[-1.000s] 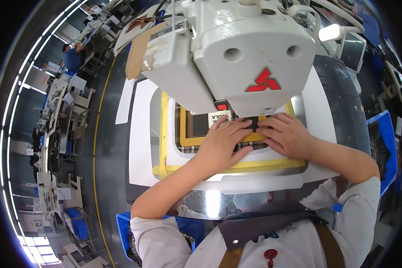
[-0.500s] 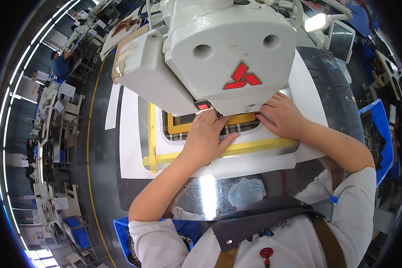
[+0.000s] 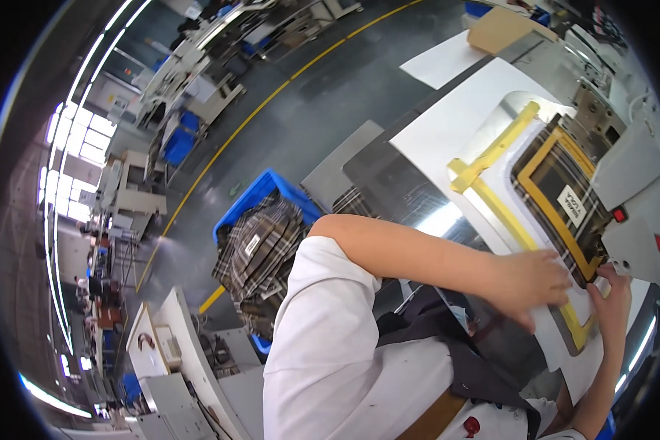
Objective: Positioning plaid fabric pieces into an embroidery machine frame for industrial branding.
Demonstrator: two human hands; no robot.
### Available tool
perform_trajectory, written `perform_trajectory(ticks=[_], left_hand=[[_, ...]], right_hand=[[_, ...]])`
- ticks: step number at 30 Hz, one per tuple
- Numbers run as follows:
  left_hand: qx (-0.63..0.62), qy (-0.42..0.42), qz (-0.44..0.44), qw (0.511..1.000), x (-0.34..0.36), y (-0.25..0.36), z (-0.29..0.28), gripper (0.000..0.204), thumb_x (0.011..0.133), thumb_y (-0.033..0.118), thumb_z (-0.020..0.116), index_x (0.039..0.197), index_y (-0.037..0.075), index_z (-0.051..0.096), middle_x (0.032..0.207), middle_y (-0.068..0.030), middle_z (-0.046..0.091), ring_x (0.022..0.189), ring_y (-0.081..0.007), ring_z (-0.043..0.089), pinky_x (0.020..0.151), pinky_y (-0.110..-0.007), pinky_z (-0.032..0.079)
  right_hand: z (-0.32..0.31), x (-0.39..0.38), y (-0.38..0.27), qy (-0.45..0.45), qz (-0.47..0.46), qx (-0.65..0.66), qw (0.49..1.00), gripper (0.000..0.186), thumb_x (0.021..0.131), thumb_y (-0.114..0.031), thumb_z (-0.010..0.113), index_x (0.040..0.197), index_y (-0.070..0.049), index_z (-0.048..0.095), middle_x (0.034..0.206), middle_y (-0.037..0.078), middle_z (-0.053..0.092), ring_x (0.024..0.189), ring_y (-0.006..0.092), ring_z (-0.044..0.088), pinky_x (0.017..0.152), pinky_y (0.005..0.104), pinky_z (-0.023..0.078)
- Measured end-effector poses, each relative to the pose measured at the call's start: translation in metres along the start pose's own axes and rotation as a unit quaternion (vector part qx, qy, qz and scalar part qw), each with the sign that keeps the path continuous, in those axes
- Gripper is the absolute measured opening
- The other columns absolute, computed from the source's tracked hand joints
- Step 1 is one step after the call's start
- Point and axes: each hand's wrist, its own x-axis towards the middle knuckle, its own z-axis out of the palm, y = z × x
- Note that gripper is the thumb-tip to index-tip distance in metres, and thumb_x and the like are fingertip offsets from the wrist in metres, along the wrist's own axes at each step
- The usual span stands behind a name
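Grey workshop floor (image 3: 286, 110) with a yellow painted line (image 3: 271, 92), spreading across the upper left. Rows of benches and machines (image 3: 117, 220) along the far left, under bright windows. White sewing machine (image 3: 638, 176) at the right edge, red button on its side. Shiny metal table (image 3: 396, 187) below it, carrying a white board (image 3: 462, 117). Blue bin (image 3: 260, 191) on the floor beside the table, heaped with plaid cloth (image 3: 260, 253), a white label showing on top. Flat clear plate (image 3: 513, 213) lying on the white board, edged with yellow tape (image 3: 491, 158). Plaid piece (image 3: 557, 183) framed by that yellow border, under the machine's head, with a small white label (image 3: 572, 205) at its middle. Left hand (image 3: 535, 282) flat on the plate's near edge, fingers spread wide and pressing down, just beside the lower corner of the plaid piece. Right hand (image 3: 616, 293) at the plate's right corner close under the machine, fingers curled together against the edge; hard to tell whether pinching or only pushing. Both hands near each other, not touching.
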Motion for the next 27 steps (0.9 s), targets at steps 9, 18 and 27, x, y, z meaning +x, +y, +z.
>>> perform_trajectory(ticks=[9,18,27], left_hand=[[0.054,0.091,0.083,0.991,-0.024,0.0,0.037,0.04,0.079,0.041,0.068,0.104,0.01,0.065,0.119,-0.011,0.057,0.118,-0.0298,0.05,0.104,-0.047,0.034],[0.093,0.159,0.102,0.978,-0.026,-0.023,0.047,0.034,0.08,0.043,0.068,0.096,0.013,0.068,0.108,-0.0057,0.063,0.104,-0.0267,0.057,0.097,-0.043,0.04],[0.083,0.139,0.086,0.983,-0.033,-0.024,0.046,0.034,0.08,0.043,0.068,0.095,0.013,0.068,0.108,-0.0048,0.063,0.104,-0.0255,0.057,0.096,-0.04,0.041]], right_hand=[[0.035,0.026,0.062,0.06,-0.199,-0.095,0.974,0.01,0.084,-0.002,0.057,0.093,0.001,0.056,0.101,0.015,0.057,0.094,0.0336,0.053,0.086,0.0422,0.042],[0.052,0.045,0.123,0.064,-0.26,-0.199,0.943,0.018,0.092,-0.007,0.045,0.107,0.004,0.048,0.108,0.021,0.051,0.109,0.039,0.047,0.106,0.0509,0.03],[0.013,-0.015,0.1,0.07,-0.239,-0.21,0.945,0.016,0.088,-0.007,0.048,0.097,0.005,0.054,0.097,0.021,0.055,0.095,0.0384,0.052,0.089,0.0466,0.04]])
